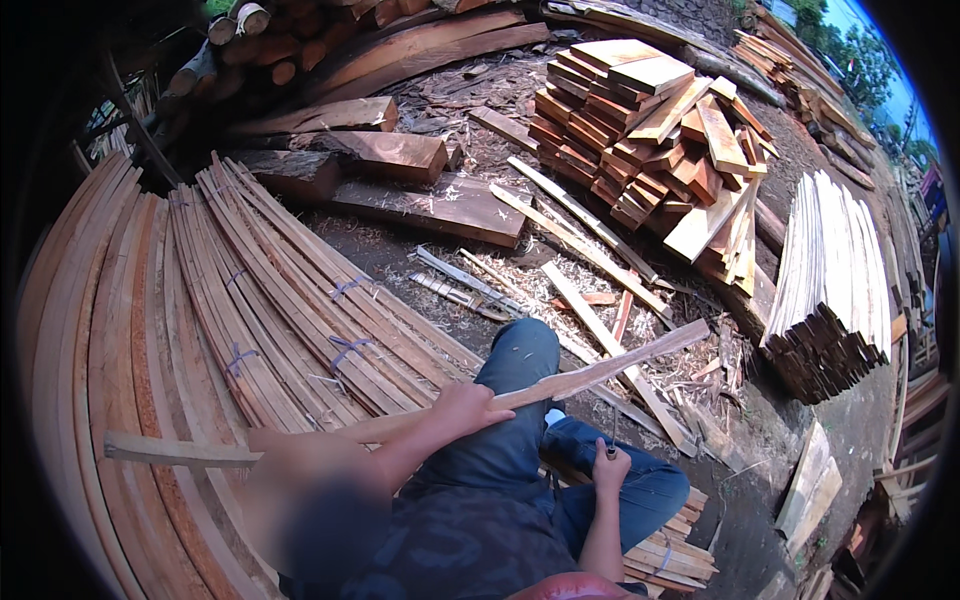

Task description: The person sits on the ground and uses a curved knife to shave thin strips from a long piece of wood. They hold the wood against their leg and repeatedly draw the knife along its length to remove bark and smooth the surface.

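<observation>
A long wooden strip (600, 372) lies slantwise across my raised knee, its far right end narrower and notched along one side. My left hand (468, 408) is closed around it near the knee. The strip's left part runs past my arm over the bundled wood. In my right hand (610, 466), low beside my other leg, is the handle of a thin-bladed hand tool (613, 440). Its blade points upward and shows only as a fine dark line, so its exact kind cannot be made out. The tool is apart from the strip.
Long slat bundles (290, 300) tied with purple string spread at my left. Ahead are thick planks (430, 208), loose strips (590, 310) and shavings. A board pile (650, 130) stands beyond, with stacked pale slats (830, 270) at right. Short tied pieces (670, 560) lie beside my leg.
</observation>
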